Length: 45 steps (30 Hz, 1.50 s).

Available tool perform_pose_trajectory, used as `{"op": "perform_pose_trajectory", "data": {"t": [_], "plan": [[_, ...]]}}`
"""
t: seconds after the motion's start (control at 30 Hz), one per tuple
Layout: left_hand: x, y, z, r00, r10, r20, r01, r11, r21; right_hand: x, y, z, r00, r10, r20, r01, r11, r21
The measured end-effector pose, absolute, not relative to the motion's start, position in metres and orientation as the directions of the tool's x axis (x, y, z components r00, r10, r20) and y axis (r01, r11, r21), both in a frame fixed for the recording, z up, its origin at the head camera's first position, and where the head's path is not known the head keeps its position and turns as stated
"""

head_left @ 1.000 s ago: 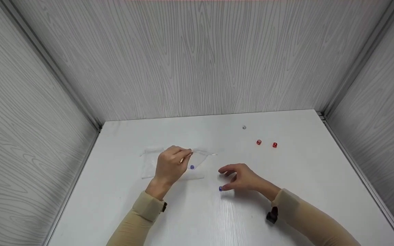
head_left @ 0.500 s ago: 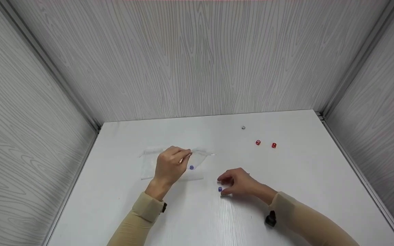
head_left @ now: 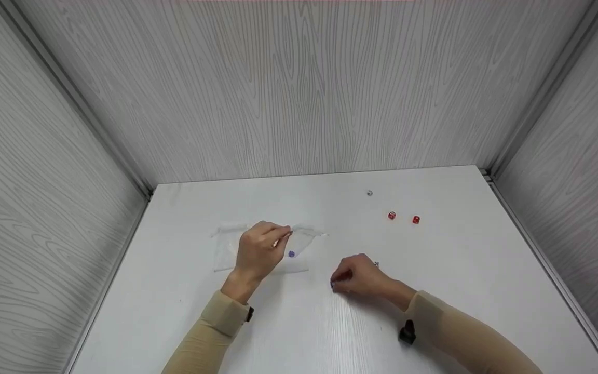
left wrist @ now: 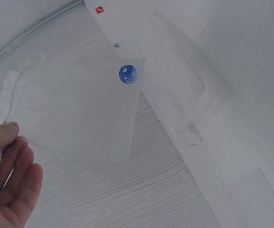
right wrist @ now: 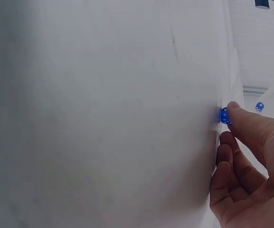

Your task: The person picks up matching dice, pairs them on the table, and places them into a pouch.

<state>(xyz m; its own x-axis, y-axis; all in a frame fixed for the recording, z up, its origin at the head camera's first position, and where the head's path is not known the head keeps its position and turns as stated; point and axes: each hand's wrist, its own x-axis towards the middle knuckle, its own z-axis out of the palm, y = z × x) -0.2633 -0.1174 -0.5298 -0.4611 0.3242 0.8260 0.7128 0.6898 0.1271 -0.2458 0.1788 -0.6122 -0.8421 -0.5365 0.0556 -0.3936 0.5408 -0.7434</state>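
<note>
In the head view my left hand (head_left: 258, 252) pinches the top edge of a clear plastic bag (head_left: 305, 242) and holds it up off the table. Low in that bag lies a blue die (left wrist: 127, 74), seen through the plastic in the left wrist view. To the right, my right hand (head_left: 365, 276) reaches down to the tabletop. Its thumb and fingers pinch a second blue die (right wrist: 226, 116), which still sits at the table surface. Just behind the right hand a clear die (head_left: 376, 264) is partly visible.
Two red dice, the nearer-left one (head_left: 392, 215) and the right one (head_left: 416, 219), lie at the back right. Another clear die (head_left: 369, 192) is farther back. Flat clear plastic (head_left: 226, 252) lies under and left of the left hand. Wood-grain walls (head_left: 299, 88) enclose the white table (head_left: 299, 332).
My right hand has moved slightly nearer and closed its thumb and fingers around the blue die. The clear die behind it has come into view. My left hand stays put with the bag.
</note>
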Motion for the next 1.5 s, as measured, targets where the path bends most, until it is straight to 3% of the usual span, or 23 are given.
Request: {"op": "perform_pose_trajectory", "data": {"t": [0.17, 0.33, 0.57, 1.0, 1.5], "plan": [[-0.263, -0.117, -0.531, -0.443, 0.326, 0.835, 0.712, 0.694, 0.107, -0.247, 0.179, -0.613, -0.831, -0.55, 0.081, -0.423, 0.53, -0.735], [-0.263, -0.116, -0.53, -0.444, 0.329, 0.834, 0.708, 0.699, 0.102, -0.248, 0.182, -0.607, -0.857, -0.511, 0.065, -0.366, 0.517, -0.774], [-0.261, -0.115, -0.529, -0.449, 0.332, 0.83, 0.699, 0.709, 0.094, -0.252, 0.186, -0.569, -0.882, -0.441, 0.168, -0.383, 0.461, -0.801], [-0.262, -0.11, -0.531, -0.454, 0.331, 0.827, 0.704, 0.703, 0.105, -0.266, 0.177, -0.51, -0.87, -0.371, 0.326, -0.459, 0.363, -0.811], [-0.263, -0.103, -0.528, -0.448, 0.338, 0.827, 0.706, 0.702, 0.095, -0.287, 0.151, -0.505, -0.856, -0.358, 0.373, -0.496, 0.363, -0.789]]}}
